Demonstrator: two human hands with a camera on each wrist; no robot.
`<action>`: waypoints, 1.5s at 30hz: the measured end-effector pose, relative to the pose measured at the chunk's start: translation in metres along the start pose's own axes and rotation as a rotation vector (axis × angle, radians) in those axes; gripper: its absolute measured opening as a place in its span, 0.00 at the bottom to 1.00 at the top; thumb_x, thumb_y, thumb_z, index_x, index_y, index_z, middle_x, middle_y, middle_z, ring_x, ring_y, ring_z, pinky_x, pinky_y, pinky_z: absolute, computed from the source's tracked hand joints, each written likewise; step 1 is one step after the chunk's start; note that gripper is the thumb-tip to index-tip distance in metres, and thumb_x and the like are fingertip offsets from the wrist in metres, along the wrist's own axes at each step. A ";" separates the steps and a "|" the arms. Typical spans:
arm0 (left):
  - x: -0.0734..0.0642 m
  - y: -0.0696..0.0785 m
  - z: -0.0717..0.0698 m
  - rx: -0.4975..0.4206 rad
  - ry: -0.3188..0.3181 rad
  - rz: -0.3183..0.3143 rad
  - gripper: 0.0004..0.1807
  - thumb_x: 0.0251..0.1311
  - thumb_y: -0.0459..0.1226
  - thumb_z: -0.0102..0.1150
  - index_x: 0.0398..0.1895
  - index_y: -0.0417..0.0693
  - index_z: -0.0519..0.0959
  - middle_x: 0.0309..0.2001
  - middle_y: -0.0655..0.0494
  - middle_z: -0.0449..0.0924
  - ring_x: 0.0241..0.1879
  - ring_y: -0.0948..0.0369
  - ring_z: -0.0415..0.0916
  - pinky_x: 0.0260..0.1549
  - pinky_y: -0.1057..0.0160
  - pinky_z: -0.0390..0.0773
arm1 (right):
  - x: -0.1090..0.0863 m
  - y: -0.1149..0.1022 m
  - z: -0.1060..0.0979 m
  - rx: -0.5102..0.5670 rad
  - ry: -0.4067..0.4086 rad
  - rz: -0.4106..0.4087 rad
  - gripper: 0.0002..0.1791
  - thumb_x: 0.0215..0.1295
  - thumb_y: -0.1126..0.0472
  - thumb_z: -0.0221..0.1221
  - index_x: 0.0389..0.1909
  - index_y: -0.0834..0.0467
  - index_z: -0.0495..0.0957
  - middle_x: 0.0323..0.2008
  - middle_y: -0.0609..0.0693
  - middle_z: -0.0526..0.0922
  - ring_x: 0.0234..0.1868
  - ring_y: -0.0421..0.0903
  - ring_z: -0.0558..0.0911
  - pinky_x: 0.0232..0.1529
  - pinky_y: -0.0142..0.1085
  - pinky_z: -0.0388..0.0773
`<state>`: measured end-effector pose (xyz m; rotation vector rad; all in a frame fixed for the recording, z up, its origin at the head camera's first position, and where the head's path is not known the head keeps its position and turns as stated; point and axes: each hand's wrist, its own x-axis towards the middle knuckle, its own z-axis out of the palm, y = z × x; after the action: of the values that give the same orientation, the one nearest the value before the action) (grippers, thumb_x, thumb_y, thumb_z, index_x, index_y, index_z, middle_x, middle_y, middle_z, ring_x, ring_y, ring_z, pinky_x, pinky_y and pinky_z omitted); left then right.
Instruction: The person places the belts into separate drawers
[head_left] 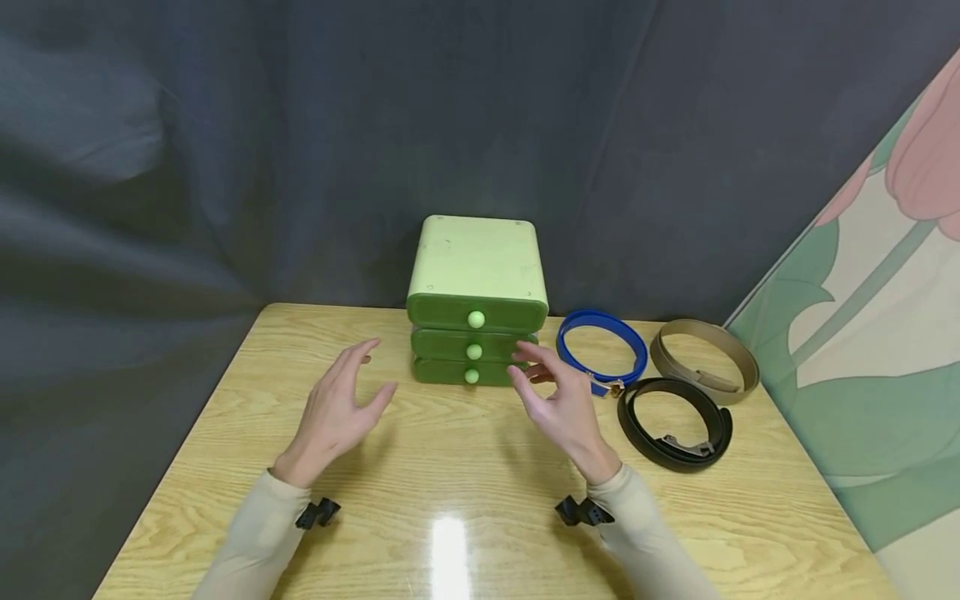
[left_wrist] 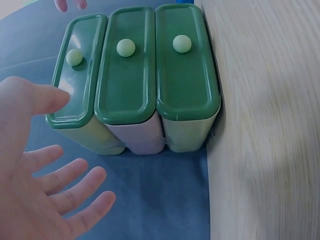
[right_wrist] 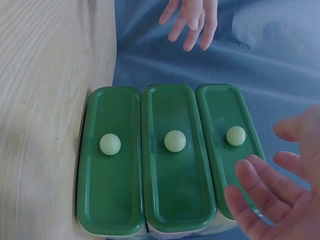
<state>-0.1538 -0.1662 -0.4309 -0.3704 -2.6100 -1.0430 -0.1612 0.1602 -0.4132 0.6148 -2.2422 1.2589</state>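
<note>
A small green chest of drawers [head_left: 480, 258] stands at the back of the table, its three dark green drawer fronts closed, each with a pale round knob [head_left: 476, 319]. My left hand [head_left: 337, 417] hovers in front of it on the left, fingers spread and holding nothing. On the other side, my right hand [head_left: 558, 408] is raised with loosely bent fingers, also holding nothing; in the head view its fingertips overlap the right end of the lower drawers. In the left wrist view the drawer fronts [left_wrist: 127, 85] appear turned sideways, apart from the left thumb.
Right of the chest lie a coiled blue belt [head_left: 641, 346], a coiled tan belt [head_left: 742, 358] and a coiled black belt [head_left: 637, 429] on the wooden table [head_left: 450, 467]. A dark curtain [head_left: 337, 150] hangs behind, and a flower-patterned cloth [head_left: 885, 317] borders the right side.
</note>
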 end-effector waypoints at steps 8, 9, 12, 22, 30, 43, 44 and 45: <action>0.006 0.004 0.005 -0.029 0.030 0.000 0.37 0.71 0.47 0.67 0.79 0.49 0.67 0.71 0.45 0.76 0.66 0.44 0.77 0.57 0.36 0.78 | 0.006 -0.002 0.007 0.008 -0.001 0.007 0.20 0.71 0.65 0.68 0.62 0.63 0.83 0.48 0.59 0.91 0.37 0.50 0.91 0.42 0.48 0.89; 0.006 0.004 0.006 -0.037 0.035 0.003 0.37 0.72 0.46 0.66 0.79 0.49 0.67 0.71 0.44 0.76 0.66 0.44 0.77 0.56 0.36 0.78 | 0.007 -0.002 0.008 0.012 -0.002 0.011 0.20 0.72 0.65 0.68 0.62 0.63 0.83 0.49 0.60 0.91 0.37 0.50 0.91 0.42 0.47 0.89; 0.008 0.005 0.008 -0.065 0.041 0.007 0.36 0.72 0.45 0.66 0.79 0.48 0.67 0.71 0.44 0.76 0.65 0.44 0.78 0.56 0.39 0.79 | 0.009 -0.002 0.012 0.023 -0.003 0.023 0.20 0.72 0.65 0.67 0.62 0.64 0.83 0.49 0.60 0.91 0.36 0.50 0.91 0.41 0.45 0.89; 0.013 0.003 0.015 -0.135 0.040 -0.011 0.36 0.70 0.41 0.68 0.78 0.46 0.67 0.73 0.44 0.74 0.65 0.44 0.79 0.61 0.41 0.79 | 0.016 -0.004 0.018 0.032 -0.013 0.057 0.19 0.72 0.63 0.68 0.61 0.64 0.83 0.49 0.58 0.92 0.38 0.50 0.91 0.42 0.45 0.89; 0.020 0.004 0.018 -0.145 0.044 -0.011 0.35 0.71 0.41 0.67 0.78 0.46 0.68 0.72 0.44 0.75 0.64 0.46 0.79 0.60 0.43 0.79 | 0.021 -0.005 0.022 0.038 -0.027 0.070 0.19 0.73 0.63 0.67 0.62 0.63 0.83 0.49 0.59 0.91 0.39 0.51 0.91 0.43 0.44 0.89; 0.027 0.016 0.021 -0.225 0.032 -0.017 0.35 0.72 0.40 0.66 0.79 0.45 0.66 0.74 0.44 0.73 0.65 0.44 0.78 0.60 0.42 0.79 | 0.027 -0.006 0.029 0.061 -0.025 0.068 0.19 0.74 0.62 0.67 0.63 0.61 0.83 0.50 0.56 0.91 0.39 0.50 0.91 0.44 0.41 0.89; 0.028 0.016 0.022 -0.230 0.032 -0.019 0.35 0.72 0.40 0.66 0.79 0.45 0.66 0.74 0.44 0.72 0.65 0.44 0.78 0.60 0.41 0.79 | 0.028 -0.006 0.029 0.061 -0.025 0.070 0.19 0.74 0.62 0.66 0.63 0.61 0.83 0.50 0.56 0.91 0.39 0.51 0.91 0.44 0.42 0.89; 0.028 0.016 0.023 -0.238 0.033 -0.020 0.36 0.72 0.40 0.66 0.79 0.44 0.65 0.74 0.43 0.72 0.66 0.44 0.78 0.60 0.41 0.79 | 0.028 -0.007 0.030 0.059 -0.026 0.073 0.19 0.74 0.62 0.66 0.63 0.61 0.83 0.50 0.56 0.91 0.39 0.51 0.91 0.44 0.42 0.89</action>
<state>-0.1782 -0.1355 -0.4259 -0.3776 -2.4711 -1.3602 -0.1847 0.1271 -0.4051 0.5788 -2.2742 1.3642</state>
